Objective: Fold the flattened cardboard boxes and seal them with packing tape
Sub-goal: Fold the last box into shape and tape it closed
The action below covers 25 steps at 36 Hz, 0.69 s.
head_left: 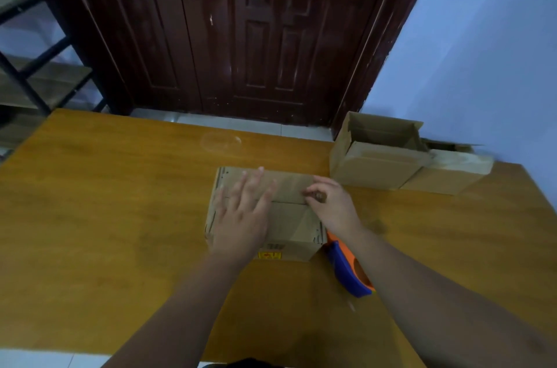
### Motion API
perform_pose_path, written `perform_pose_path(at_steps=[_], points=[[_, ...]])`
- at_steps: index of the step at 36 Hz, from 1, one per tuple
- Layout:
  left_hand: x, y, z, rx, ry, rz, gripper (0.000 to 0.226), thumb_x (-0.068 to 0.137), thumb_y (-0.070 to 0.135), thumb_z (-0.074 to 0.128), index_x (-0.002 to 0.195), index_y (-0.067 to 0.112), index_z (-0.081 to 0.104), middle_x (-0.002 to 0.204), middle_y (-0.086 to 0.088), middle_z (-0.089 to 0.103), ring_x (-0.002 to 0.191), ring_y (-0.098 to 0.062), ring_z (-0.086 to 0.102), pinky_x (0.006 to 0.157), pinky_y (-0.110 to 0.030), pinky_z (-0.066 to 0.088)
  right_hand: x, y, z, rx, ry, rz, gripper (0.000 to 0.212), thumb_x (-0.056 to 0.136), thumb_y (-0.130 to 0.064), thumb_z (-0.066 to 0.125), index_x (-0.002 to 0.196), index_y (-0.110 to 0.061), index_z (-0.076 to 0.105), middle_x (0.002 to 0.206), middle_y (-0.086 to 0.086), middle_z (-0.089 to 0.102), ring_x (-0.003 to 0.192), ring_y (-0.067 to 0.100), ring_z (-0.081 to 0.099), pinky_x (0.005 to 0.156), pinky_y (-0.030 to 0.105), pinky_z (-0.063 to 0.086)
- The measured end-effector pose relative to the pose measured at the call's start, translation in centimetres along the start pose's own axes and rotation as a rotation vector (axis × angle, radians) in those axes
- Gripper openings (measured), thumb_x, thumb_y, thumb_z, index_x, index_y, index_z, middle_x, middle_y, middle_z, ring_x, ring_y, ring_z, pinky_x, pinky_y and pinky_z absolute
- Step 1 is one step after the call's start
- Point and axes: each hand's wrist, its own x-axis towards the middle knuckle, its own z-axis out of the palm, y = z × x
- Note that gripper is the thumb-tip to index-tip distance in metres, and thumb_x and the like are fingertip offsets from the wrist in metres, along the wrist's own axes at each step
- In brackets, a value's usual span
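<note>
The box [289,223] stands near the middle of the surface [120,201], with its top flaps folded down so that they meet in a seam [286,202] running left to right. The left grip [241,214] lies flat on the flaps with the fingers spread, and it presses them down. The right grip [331,204] is at the right end of the seam with the fingers curled. The picture is blurred there, so I cannot tell if it pinches the flap edge, a tape end, or nothing.

No tape is visible on the seam, so the sealing seems not yet done. The tape dispenser [346,271] lies on the surface just beside the near right corner of the box, partly under the right forearm.

In my judgement the main risk is the flaps. If the left grip lifts before tape holds them, they can spring up and the seam will open or go crooked. A second risk is that the right forearm pushes the dispenser toward the near edge of the surface. The box is also light and may slide if it is pressed unevenly.

Two more boxes, the open box [376,162] and the closed box [446,174], stand at the far right edge, well apart from the work.
</note>
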Motion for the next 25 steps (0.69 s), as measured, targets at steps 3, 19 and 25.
perform_pose_path(at_steps=[3,19,25], points=[[0.3,0.6,0.6,-0.088,-0.278,0.036,0.053,0.096,0.039,0.048,0.145,0.024,0.037,0.156,-0.002,0.026,0.144,-0.023,0.023,0.116,-0.048,0.015,-0.4,0.5,-0.3,-0.073,0.041,-0.035,0.015,0.093,-0.021,0.06,0.105,-0.019,0.069,0.134,-0.003,0.055,0.126,0.008,0.045,0.102,0.019,0.027],[0.6,0.2,1.8,-0.078,-0.524,0.083,0.104,0.065,0.084,-0.012,0.152,0.029,0.0,0.161,0.005,-0.006,0.147,-0.016,-0.007,0.117,-0.041,-0.004,-7.0,8.0,1.5,-0.72,-0.05,0.33,0.084,0.07,-0.086,0.04,0.136,-0.034,0.032,0.13,0.008,0.034,0.12,0.027,0.036,0.096,0.04,0.036],[0.6,0.3,2.1,-0.07,-0.503,0.071,0.106,0.063,0.085,-0.014,0.152,0.03,0.0,0.161,0.005,-0.003,0.147,-0.016,-0.006,0.117,-0.039,-0.004,-9.0,7.6,3.3,-0.743,-0.144,0.514,0.098,0.068,-0.084,0.049,0.142,-0.032,0.012,0.128,0.012,0.034,0.118,0.028,0.044,0.094,0.039,0.038]])
